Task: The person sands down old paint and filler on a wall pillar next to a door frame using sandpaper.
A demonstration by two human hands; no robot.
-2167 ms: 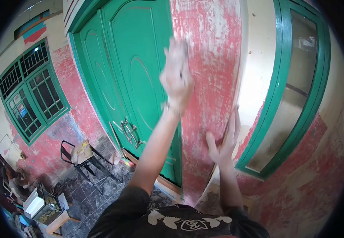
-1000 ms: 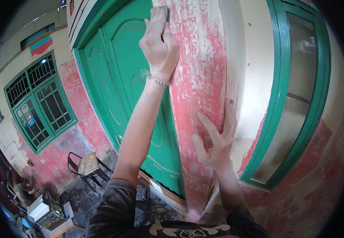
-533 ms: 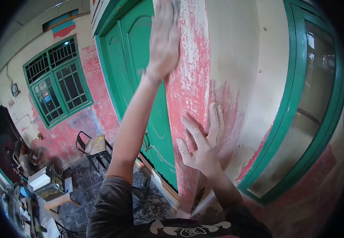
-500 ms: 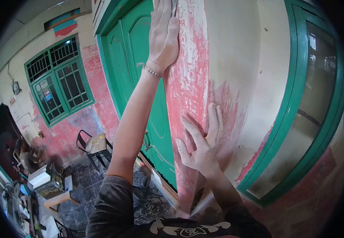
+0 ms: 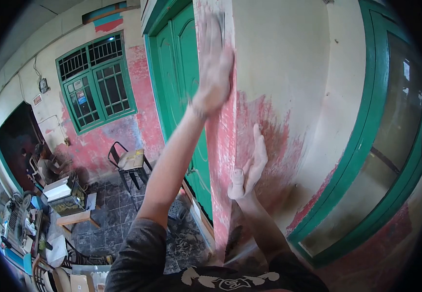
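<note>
My left hand (image 5: 215,68) lies flat on the narrow face of a pillar (image 5: 221,160) with worn pink and white paint. Its fingers are stretched upward and slightly smeared by motion. Beside the fingertips shows the edge of a dark grey flat piece, like sandpaper (image 5: 221,20), pressed against the pillar; most of it is hidden under the hand. Lower down, my right hand (image 5: 251,168) is at the pillar's corner, holding nothing. Its fingers point up along the cream and pink wall (image 5: 281,73), and its thumb is near the edge.
A green door (image 5: 186,53) is left of the pillar, and a green-framed window (image 5: 366,146) stands at right. Further left are a chair (image 5: 132,163), a glass tank (image 5: 67,198) on a low table and a seated person (image 5: 45,165). Pale debris (image 5: 186,248) litters the dark tiled floor.
My left hand has slid down the pillar with the grey piece. The right hand's spread fingers have drawn closer together and turned at the corner. The view has swung slightly left.
</note>
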